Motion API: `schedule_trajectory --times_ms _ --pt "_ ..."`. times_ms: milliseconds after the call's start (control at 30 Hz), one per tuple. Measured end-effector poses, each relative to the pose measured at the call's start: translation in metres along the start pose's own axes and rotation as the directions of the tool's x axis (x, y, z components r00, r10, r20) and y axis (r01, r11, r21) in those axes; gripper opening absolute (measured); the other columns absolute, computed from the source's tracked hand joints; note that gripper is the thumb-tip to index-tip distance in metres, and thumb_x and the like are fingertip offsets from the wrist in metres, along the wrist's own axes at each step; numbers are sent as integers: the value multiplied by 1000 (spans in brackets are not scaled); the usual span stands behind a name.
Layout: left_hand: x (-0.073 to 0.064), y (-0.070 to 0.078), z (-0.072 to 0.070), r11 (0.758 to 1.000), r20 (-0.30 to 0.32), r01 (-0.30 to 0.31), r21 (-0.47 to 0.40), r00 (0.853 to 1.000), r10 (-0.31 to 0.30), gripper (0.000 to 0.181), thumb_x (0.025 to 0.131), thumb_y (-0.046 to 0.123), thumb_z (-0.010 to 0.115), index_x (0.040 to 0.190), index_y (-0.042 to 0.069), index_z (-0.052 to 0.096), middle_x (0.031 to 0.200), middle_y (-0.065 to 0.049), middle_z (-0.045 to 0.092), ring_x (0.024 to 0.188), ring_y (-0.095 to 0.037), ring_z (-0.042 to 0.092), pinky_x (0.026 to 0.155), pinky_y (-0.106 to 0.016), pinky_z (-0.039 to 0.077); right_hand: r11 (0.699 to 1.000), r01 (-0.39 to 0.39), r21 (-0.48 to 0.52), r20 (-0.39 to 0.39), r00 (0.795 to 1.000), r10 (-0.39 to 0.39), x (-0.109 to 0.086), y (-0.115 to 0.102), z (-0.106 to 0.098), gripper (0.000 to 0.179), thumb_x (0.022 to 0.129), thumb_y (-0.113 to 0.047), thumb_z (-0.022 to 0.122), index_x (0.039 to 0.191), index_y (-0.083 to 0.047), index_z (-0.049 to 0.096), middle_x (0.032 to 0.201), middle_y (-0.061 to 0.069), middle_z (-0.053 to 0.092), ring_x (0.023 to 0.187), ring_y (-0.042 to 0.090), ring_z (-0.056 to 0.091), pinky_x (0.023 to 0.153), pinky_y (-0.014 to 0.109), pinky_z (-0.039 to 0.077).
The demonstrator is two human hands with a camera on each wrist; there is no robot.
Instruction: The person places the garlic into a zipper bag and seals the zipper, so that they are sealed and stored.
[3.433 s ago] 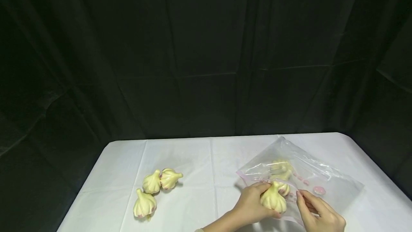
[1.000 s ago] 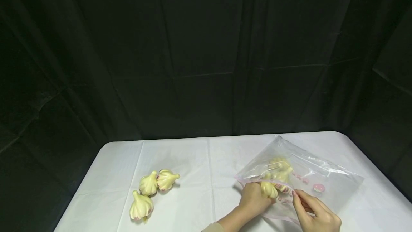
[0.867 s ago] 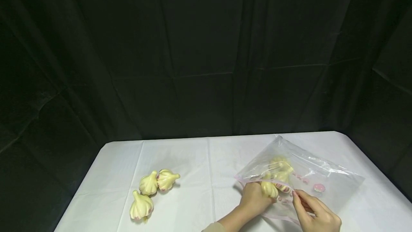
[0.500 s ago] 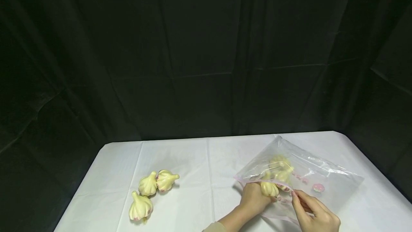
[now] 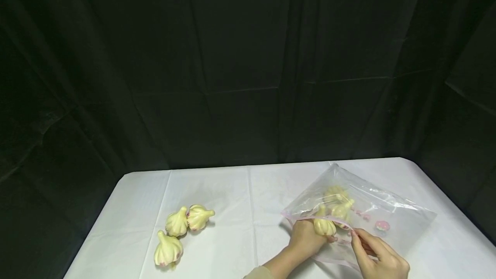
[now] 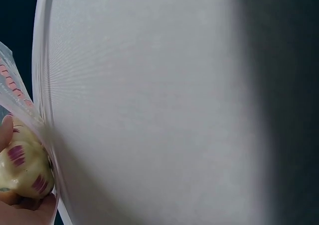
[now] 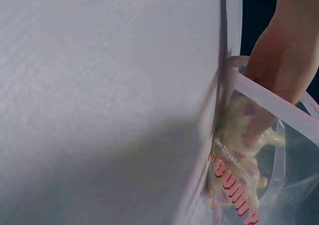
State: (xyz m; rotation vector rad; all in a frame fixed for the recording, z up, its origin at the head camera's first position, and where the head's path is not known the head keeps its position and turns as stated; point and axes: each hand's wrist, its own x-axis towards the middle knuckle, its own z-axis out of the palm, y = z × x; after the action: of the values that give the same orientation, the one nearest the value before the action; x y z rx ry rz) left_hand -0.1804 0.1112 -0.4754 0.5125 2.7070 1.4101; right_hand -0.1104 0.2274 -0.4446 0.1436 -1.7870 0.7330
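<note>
While the left hand [image 5: 306, 239] grips a cream, purple-streaked garlic bulb [image 5: 324, 227] in the mouth of a clear, pink-edged plastic bag [image 5: 404, 223] at four o'clock, the right hand [image 5: 381, 256] pinches its rim [image 5: 335, 219]; three cream garlic bulbs [image 5: 176, 222] lie at seven o'clock.

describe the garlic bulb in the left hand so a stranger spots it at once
On the white table, look right to the clear bag. At its pink-edged mouth, the left hand grips the garlic bulb. That grip sets it apart: other bulbs lie deeper in the bag, and three loose bulbs sit at the table's left.
</note>
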Motion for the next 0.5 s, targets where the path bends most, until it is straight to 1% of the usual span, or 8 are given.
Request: schedule_trajectory --times_ms 67,167,300,400,467,500 --pt "0 0 0 1000 10 -1 -2 1000 1 33 57 29 80 80 10 63 68 10 57 65 -2 51 71 -19 44 1000 1 3 -2 1000 -1 0 0 0 31 79 -20 64 65 8 66 57 18 60 52 -7 53 54 0 39" --pt "-1 0 -1 1000 16 0 -7 1000 0 32 57 28 80 78 10 64 66 10 57 64 -1 51 70 -19 44 1000 2 -8 3 1000 -2 -1 1 0 28 78 -18 65 66 7 66 57 17 61 52 -6 53 54 0 39" --pt "-3 0 -3 1000 40 21 -15 999 -21 27 59 26 79 73 9 63 59 10 52 57 -1 46 66 -17 43 1000 -6 -21 13 1000 7 -1 1 0 23 76 -15 66 66 7 67 58 16 61 51 -6 53 53 0 39" --pt "-4 0 -4 1000 61 -4 -9 998 4 24 61 24 79 74 10 65 57 11 52 54 1 45 65 -15 43 1000 -14 -18 19 1000 15 -1 1 -1 19 75 -11 67 67 7 67 58 16 61 51 -6 53 53 0 40" --pt "-4 0 -6 999 62 -44 12 997 43 24 61 23 79 75 9 65 58 11 54 55 1 46 65 -14 42 1000 -15 -18 22 1000 15 -1 1 -1 17 74 -9 67 67 7 67 58 16 61 51 -5 53 53 1 40" --pt "-5 -1 -7 998 57 -60 22 997 58 27 61 23 79 79 9 65 63 12 55 58 2 46 67 -15 42 1000 -15 -19 23 1000 16 -1 1 -1 16 73 -8 67 67 6 67 58 16 61 51 -5 53 52 1 40"
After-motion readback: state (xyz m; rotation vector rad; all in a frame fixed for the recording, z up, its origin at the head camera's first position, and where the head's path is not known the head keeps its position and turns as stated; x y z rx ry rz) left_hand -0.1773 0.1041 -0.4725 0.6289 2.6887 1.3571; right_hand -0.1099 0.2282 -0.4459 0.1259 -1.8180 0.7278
